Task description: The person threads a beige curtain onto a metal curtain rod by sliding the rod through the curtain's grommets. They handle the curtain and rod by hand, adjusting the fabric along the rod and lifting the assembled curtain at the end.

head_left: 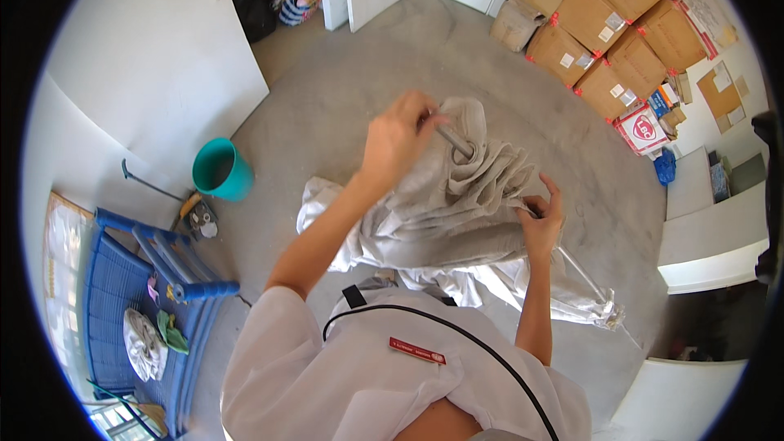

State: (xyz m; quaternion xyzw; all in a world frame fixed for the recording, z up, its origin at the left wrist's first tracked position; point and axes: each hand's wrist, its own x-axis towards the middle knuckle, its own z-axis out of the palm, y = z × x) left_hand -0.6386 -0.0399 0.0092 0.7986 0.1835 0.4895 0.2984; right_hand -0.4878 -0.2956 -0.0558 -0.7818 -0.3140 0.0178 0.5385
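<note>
A beige-grey curtain [425, 220] hangs bunched in folds in front of me, gathered along a thin metal curtain rod [455, 140]. My left hand [398, 140] is closed round the rod near its upper left end. The rod passes through an opening in the cloth there and is hidden behind the folds. It shows again at the lower right, beyond my right hand. My right hand [542, 224] pinches the curtain's gathered edge between thumb and fingers, with some fingers raised. More of the cloth, whiter in tone, drapes below and to both sides.
Stacked cardboard boxes [608, 28] stand at the far right. A green bucket [222, 170] is on the floor at left, near a blue bench [122, 278] with cloths on it. White cabinets [710, 233] line the right side. A black cable [457, 322] crosses my chest.
</note>
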